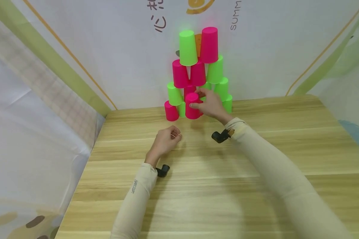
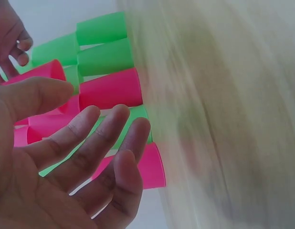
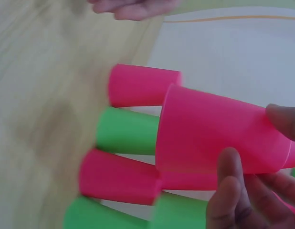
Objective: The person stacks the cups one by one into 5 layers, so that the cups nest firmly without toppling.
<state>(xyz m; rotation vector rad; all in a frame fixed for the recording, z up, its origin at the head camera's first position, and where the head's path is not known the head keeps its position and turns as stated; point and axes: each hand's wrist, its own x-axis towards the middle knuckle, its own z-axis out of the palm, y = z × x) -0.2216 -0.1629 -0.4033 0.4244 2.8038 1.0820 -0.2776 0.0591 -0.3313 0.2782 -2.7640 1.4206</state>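
My right hand holds an upside-down pink cup in front of a stack of pink and green cups. In the right wrist view the thumb and fingers are round the narrow end of this cup, and its wide rim faces the table. The stack's top row has a green cup and a pink cup side by side. A pink cup stands at the left end of the bottom row. Lower left of the stack, my left hand hangs with loosely bent fingers, holding nothing.
The stack stands at the far edge of a wooden table, against a white printed cloth. Another pale cloth hangs at the left. Each wrist wears a small black camera mount, such as the one on the right.
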